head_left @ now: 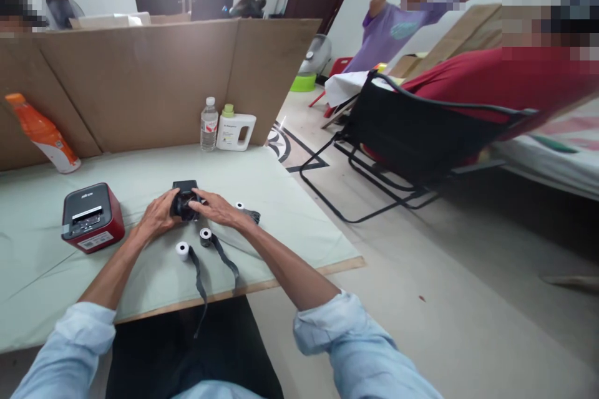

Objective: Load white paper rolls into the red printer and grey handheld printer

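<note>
Both my hands are around a small black box-like device (185,186) on the table, whose exact kind I cannot make out. My left hand (160,212) grips its left side, fingers curled against it. From the right, my right hand (216,207) holds it, with the thumb pressed over its dark rounded front. Just below lie two small rolls, a white roll (182,252) and a black-and-white roll (206,237), each with a dark strip trailing toward the table edge. Another small roll (240,206) with a dark strip lies by my right wrist, partly hidden.
A red-and-black desktop printer (93,218) stands at left. Behind are a tilted orange bottle (44,134), a clear water bottle (209,124), a white jug (236,131) and a cardboard screen (154,81). At right, one person sits in a black folding chair (397,137); another has arms raised.
</note>
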Tool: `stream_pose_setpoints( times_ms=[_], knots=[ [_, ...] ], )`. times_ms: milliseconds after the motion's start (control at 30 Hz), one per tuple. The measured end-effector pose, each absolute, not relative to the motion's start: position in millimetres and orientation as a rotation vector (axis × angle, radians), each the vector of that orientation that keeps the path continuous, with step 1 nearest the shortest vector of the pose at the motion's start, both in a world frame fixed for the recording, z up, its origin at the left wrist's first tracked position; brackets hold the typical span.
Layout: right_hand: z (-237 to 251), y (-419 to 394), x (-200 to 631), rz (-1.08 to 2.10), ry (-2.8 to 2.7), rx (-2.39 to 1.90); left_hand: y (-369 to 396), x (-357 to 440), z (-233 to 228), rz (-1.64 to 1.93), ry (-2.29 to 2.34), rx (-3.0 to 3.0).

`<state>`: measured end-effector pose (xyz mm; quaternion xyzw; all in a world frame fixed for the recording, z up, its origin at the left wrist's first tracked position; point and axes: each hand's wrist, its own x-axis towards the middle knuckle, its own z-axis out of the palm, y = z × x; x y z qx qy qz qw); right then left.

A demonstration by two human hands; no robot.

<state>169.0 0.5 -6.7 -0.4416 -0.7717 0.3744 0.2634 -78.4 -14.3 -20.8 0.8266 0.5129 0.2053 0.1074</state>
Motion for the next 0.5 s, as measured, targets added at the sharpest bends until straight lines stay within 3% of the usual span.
stream_pose_setpoints(
  times_ms=[333,500],
  knots=[
    [19,41,222,0.808,-2.168,-1.542,48,3,-26,0.526,1.414,2.405],
    [25,8,224,0.485,-2.109,-1.512,32,-6,-5,0.488,1.458,2.384]
  ],
)
